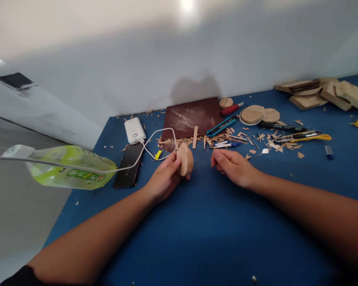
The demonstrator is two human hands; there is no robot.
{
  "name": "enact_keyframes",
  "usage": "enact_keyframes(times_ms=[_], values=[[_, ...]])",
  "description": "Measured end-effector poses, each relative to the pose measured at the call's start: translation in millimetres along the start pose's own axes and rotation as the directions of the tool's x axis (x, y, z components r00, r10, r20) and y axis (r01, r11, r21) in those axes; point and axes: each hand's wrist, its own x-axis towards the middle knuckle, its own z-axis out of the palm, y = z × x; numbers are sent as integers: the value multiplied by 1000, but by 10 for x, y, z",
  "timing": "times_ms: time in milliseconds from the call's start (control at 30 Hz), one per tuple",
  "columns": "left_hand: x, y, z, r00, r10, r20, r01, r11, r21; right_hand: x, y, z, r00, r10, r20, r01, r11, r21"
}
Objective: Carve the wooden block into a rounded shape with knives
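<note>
My left hand [166, 174] grips a thick, roughly round wooden piece [185, 160], held on edge above the blue table [181, 238]. To its right, my right hand [231, 166] is apart from the piece, its fingers curled together; whether something small is between them is too unclear to tell. Just beyond the hands lie wood shavings [181, 141], a flat wooden strip [195, 137] and blue and white pens [226, 144]. Behind them are a dark red sheet [193, 117], a teal cutter [222, 126] and a red-handled knife [231, 109].
A plastic bottle [74, 167], a phone [128, 165] and a white power bank [134, 130] with a cable stand left. Rightward lie wooden discs [253, 114], a black marker [282, 127], a yellow cutter [312, 136] and wood blocks [334, 93]. A wall rises behind.
</note>
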Motion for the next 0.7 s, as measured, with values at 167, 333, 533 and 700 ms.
enact_keyframes(times_ms=[167, 333, 533, 700], values=[[-4, -77, -69, 1000, 25, 0, -25, 999, 22, -21, -63, -12, 998, 42, 49, -49, 988, 146], [-23, -79, -67, 999, 35, -7, -34, 998, 53, -32, -155, -24, 996, 56, 67, -68, 981, 180], [-51, -77, -58, 998, 54, -19, -53, 995, 86, -37, -169, -34, 997, 5, 82, -11, 997, 81], [-58, -87, -62, 996, 67, -54, -59, 988, 145, -23, -119, -32, 995, -37, 89, 30, 997, 75]])
